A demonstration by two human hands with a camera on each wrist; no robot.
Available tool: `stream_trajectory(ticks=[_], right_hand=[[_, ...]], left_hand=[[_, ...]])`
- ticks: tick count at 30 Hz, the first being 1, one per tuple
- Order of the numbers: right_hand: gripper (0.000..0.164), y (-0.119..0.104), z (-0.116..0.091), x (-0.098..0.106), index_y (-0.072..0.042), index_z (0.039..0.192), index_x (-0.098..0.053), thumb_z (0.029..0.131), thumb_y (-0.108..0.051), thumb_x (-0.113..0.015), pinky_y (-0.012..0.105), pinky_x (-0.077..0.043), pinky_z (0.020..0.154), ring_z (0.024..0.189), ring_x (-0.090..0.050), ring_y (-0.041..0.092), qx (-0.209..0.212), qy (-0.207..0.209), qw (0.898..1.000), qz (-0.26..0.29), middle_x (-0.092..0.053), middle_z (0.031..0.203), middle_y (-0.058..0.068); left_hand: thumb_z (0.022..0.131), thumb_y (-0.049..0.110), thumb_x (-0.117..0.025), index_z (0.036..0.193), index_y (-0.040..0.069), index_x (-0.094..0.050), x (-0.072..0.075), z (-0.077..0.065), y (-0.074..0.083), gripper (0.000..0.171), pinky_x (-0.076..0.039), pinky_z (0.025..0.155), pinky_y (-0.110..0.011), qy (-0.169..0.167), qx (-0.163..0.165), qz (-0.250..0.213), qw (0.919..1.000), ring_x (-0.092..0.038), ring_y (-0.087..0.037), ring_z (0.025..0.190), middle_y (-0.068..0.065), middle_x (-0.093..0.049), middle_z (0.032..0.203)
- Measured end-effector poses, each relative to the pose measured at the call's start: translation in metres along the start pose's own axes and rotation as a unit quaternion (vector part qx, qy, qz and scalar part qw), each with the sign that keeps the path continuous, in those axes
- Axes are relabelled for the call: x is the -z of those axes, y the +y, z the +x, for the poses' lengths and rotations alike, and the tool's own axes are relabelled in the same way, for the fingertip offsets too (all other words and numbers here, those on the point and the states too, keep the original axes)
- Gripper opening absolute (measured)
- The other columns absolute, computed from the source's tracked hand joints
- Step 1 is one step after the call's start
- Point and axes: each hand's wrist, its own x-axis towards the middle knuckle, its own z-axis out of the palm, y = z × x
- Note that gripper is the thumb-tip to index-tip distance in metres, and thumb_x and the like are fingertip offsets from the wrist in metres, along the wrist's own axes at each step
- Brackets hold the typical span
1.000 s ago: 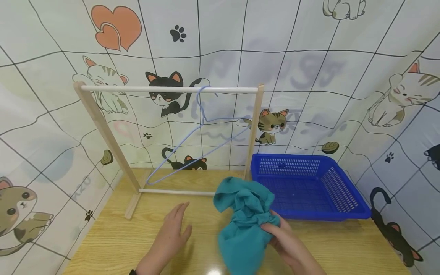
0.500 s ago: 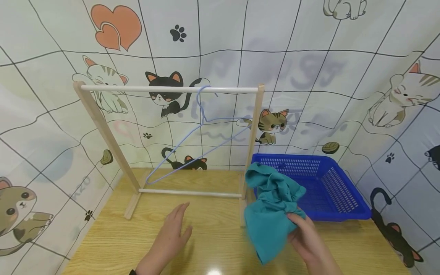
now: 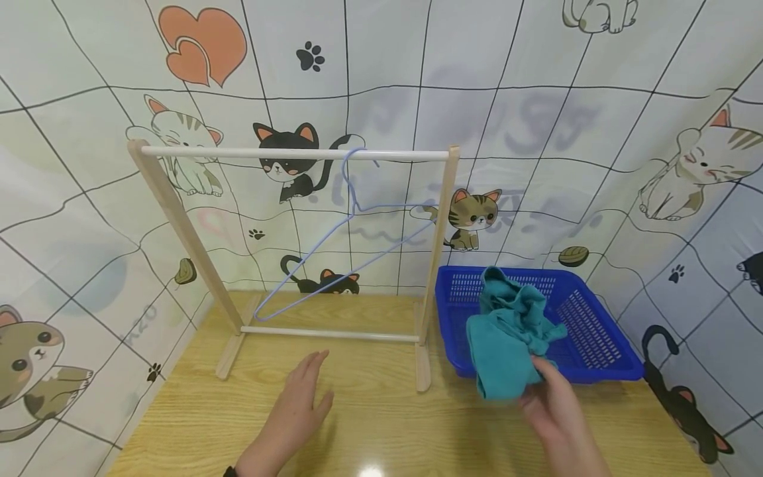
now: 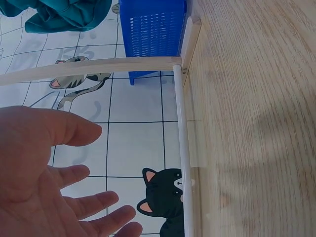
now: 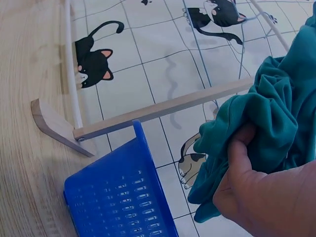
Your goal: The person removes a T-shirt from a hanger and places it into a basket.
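Note:
My right hand (image 3: 551,397) grips a bunched teal cloth garment (image 3: 507,331), thumb pressed into its folds. In the head view the garment overlaps the left part of a blue plastic basket (image 3: 596,324). The right wrist view shows the thumb sunk into the gathered teal fabric (image 5: 269,108), with the basket (image 5: 118,197) below and to the left. My left hand (image 3: 295,414) is held over the table at the front, fingers spread and relaxed, holding nothing. The left wrist view shows that hand (image 4: 54,182) with its palm bare.
A wooden rack (image 3: 441,252) with a white top rail (image 3: 238,153) stands left of the basket. A light blue wire hanger (image 3: 310,253) hangs from the rail, tilted. Behind is a white curtain (image 3: 381,59) printed with cats. Everything stands on a wood-grain table (image 3: 357,397).
My right hand has carried the teal garment rightward, from in front of the rack to the basket. The left hand has stayed in place.

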Motion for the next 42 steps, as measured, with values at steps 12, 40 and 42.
stream_trajectory(ticks=[12, 40, 42], right_hand=[[0.063, -0.015, 0.020, -0.008, -0.040, 0.137, 0.002, 0.100, -0.023, -0.046, 0.025, -0.039, 0.098, 0.114, -0.036, 0.004, -0.046, 0.038, 0.991, 0.118, -0.012, 0.134, -0.009], [0.054, -0.021, 0.045, -0.006, -0.035, 0.124, -0.021, 0.092, -0.013, -0.059, 0.032, -0.032, 0.108, 0.121, -0.038, 0.007, -0.061, 0.064, 0.937, 0.338, -0.020, 0.133, -0.013], [0.057, -0.022, 0.046, -0.006, -0.037, 0.126, -0.019, 0.093, -0.014, -0.059, 0.032, -0.032, 0.108, 0.123, -0.037, 0.006, -0.064, 0.069, 0.936, 0.339, -0.019, 0.136, -0.014]], left_hand=[[0.088, 0.016, -0.065, 0.145, 0.007, -0.033, -0.002, 0.001, -0.003, 0.066, -0.041, 0.098, -0.057, -0.001, -0.011, 0.002, 0.9999, -0.038, -0.041, 0.131, -0.019, -0.035, 0.146], [0.089, 0.018, -0.064, 0.144, 0.008, -0.034, -0.006, -0.002, -0.002, 0.064, -0.041, 0.099, -0.056, -0.013, -0.015, -0.001, 0.9998, -0.038, -0.040, 0.131, -0.019, -0.037, 0.145], [0.089, 0.018, -0.064, 0.145, 0.008, -0.034, -0.007, -0.002, -0.003, 0.064, -0.040, 0.100, -0.055, -0.015, -0.013, -0.005, 0.9998, -0.038, -0.039, 0.132, -0.018, -0.036, 0.146]])
